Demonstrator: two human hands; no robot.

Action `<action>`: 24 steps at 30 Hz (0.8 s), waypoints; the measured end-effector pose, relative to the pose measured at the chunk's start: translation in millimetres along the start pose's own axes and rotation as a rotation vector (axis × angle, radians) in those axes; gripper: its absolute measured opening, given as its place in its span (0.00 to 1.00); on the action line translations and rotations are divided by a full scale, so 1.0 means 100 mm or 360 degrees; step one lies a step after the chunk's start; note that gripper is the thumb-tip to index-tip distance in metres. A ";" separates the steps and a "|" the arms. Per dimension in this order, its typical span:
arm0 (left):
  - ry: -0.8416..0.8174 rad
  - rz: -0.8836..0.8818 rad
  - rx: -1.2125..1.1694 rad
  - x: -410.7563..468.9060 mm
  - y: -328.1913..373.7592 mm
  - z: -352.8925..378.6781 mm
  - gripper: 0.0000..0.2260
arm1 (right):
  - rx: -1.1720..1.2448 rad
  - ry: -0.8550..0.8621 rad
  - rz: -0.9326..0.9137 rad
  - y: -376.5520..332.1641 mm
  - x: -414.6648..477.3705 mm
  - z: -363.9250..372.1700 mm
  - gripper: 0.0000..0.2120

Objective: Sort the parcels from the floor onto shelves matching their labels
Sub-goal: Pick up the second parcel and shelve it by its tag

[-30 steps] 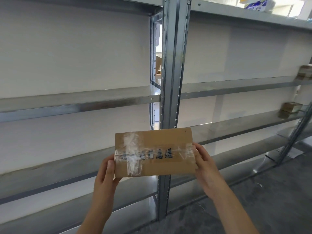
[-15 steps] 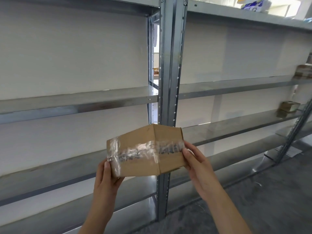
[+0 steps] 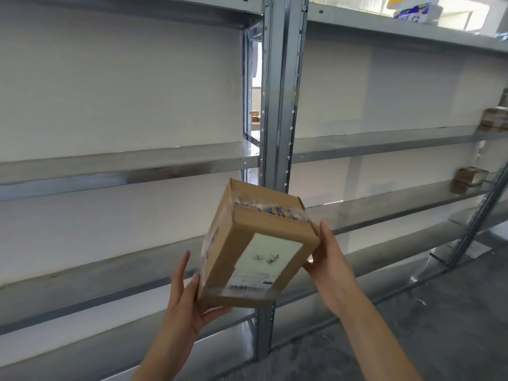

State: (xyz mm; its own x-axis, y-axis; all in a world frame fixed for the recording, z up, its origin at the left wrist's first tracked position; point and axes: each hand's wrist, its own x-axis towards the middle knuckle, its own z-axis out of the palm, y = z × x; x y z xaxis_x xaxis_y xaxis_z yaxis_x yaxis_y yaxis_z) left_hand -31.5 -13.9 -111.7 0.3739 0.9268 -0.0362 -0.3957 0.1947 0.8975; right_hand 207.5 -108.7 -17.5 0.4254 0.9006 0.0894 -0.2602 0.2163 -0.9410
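I hold a brown cardboard parcel (image 3: 255, 243) in front of the metal shelving, tilted, with its white label face turned toward me. The label carries dark handwritten marks and a barcode strip; clear tape with blue print wraps the top edge. My left hand (image 3: 189, 295) grips its lower left corner. My right hand (image 3: 330, 259) presses against its right side. Bare shelf boards (image 3: 123, 166) run left and right behind the parcel.
A steel upright (image 3: 277, 105) divides two shelf bays. Small brown parcels sit far right on the upper shelf (image 3: 494, 122) and on the shelf below (image 3: 471, 176). A blue-and-white pack (image 3: 412, 12) lies on the top shelf. Grey floor (image 3: 439, 312) lies at lower right.
The parcel has been rotated in my hands: first its taped long side faced me, then a corner, now the labelled face. The hands shifted around it; my view barely moved.
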 end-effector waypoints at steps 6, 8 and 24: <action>-0.0177 0.0119 0.0207 -0.20 0.07 0.24 0.22 | -0.0036 0.0047 0.0055 0.16 0.02 0.19 0.21; -0.0196 0.0187 0.0222 -0.23 0.14 0.30 0.22 | 0.0044 0.0078 0.0073 0.20 0.05 0.23 0.21; -0.0408 0.0253 0.1084 -0.40 0.27 -0.23 0.44 | -0.0607 0.0143 0.0010 0.28 0.05 0.21 0.37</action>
State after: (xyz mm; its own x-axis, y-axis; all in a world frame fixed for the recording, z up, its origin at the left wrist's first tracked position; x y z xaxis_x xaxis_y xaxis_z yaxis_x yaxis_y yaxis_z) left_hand -76.8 -38.3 -96.2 0.5725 0.8068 0.1459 0.1148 -0.2550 0.9601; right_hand 184.5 -90.9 -36.4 0.5037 0.8610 0.0703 0.0707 0.0400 -0.9967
